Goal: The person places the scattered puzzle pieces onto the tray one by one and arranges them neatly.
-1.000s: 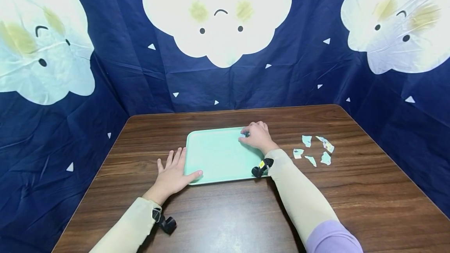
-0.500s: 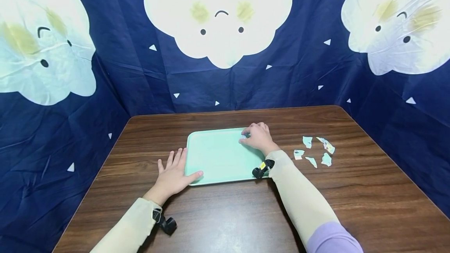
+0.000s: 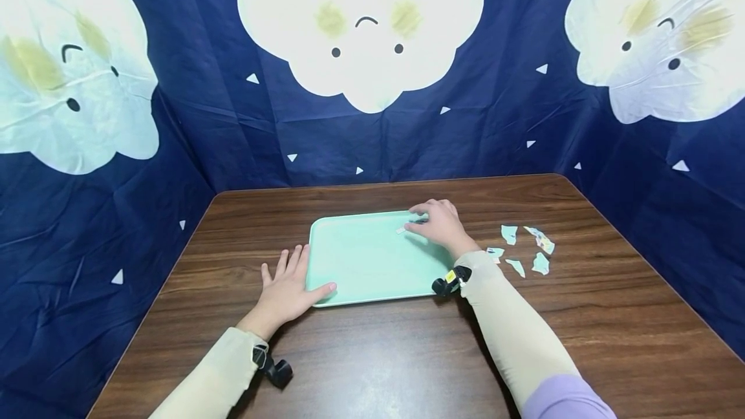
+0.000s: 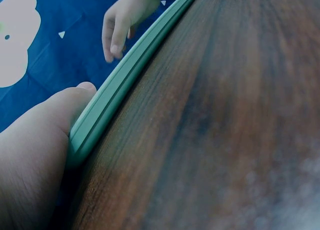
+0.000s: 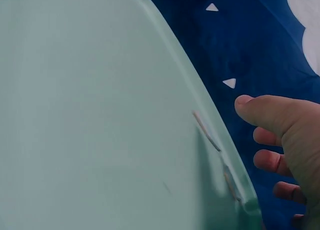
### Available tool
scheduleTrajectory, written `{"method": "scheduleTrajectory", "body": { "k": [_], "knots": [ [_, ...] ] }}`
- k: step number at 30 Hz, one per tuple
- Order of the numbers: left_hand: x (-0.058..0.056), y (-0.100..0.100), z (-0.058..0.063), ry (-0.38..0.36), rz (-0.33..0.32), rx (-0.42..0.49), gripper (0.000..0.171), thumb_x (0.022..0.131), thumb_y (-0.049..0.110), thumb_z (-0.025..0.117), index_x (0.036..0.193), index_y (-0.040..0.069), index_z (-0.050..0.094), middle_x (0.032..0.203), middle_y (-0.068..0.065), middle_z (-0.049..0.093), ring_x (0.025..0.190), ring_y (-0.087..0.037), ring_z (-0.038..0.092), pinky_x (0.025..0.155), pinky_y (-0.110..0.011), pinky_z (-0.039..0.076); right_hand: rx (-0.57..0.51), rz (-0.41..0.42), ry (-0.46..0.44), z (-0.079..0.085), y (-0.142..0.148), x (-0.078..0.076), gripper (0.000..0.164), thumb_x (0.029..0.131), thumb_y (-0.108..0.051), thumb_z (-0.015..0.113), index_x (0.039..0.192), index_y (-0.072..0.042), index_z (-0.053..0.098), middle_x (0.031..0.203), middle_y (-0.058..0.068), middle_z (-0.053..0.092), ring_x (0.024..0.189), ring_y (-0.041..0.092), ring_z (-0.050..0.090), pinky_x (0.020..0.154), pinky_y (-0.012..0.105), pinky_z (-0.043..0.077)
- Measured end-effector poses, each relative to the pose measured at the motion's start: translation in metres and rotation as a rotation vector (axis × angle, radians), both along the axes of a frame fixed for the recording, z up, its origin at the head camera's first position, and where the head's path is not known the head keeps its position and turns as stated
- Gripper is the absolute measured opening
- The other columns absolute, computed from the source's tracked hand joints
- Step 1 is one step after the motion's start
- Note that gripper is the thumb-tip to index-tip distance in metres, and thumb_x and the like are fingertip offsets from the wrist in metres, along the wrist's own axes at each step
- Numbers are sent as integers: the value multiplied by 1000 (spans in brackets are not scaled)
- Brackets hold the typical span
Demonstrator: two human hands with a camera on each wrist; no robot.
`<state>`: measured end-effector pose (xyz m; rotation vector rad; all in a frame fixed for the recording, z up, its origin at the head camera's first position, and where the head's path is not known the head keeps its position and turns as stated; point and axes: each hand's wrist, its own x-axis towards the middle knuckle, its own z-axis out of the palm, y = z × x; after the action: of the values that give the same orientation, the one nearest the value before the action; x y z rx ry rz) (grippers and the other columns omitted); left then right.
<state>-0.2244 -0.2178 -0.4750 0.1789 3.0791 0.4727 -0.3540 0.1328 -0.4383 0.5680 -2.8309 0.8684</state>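
A mint-green tray [image 3: 349, 260] lies on the wooden table. At its left side rests my left hand [image 3: 285, 290], fingers spread on the wood and thumb over the tray's near-left corner. My right hand [image 3: 439, 225] hovers above the tray's far right corner, thumb and fingers apart with nothing between them. Under it, a small pale paper scrap [image 3: 400, 231] lies in the tray, partly covered by the hand. In the right wrist view two thin pieces [image 5: 206, 131] show edge-on beside the tray's rim. The left wrist view shows my left thumb [image 4: 60, 107] against the rim.
Several torn, printed paper scraps [image 3: 540, 262] lie on the table [image 3: 611, 315] right of the tray; one is partly hidden by the right sleeve. A dark blue curtain [image 3: 372, 147] with white clouds stands behind the table and at both sides.
My right hand has let go of the paper scrap, leaving it in the tray, and has moved slightly to the right with its fingers loosened. The left hand has stayed in place.
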Motion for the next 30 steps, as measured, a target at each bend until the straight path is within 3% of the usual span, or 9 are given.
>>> {"method": "scheduleTrajectory", "body": {
  "k": [12, 30],
  "knots": [
    [-1, -1, 0, 13, -6, 16, 119, 84, 87, 43, 163, 4, 10, 168, -21, 10, 153, -45, 1, 110, -76, -11, 42, -59, 83, 11, 45, 14, 45, 90, -40, 77, 126, -13, 72, 111, 8, 67, 113, 32, 51, 112, 54, 24],
    [-2, -1, -2, 19, -4, 5, 122, 81, 91, 40, 163, 5, 10, 168, -20, 11, 153, -45, 2, 109, -76, -10, 26, -119, 110, 4, 132, 48, 43, 90, -35, 77, 121, -5, 72, 112, 14, 69, 114, 38, 53, 105, 57, 29]
  ]
}}
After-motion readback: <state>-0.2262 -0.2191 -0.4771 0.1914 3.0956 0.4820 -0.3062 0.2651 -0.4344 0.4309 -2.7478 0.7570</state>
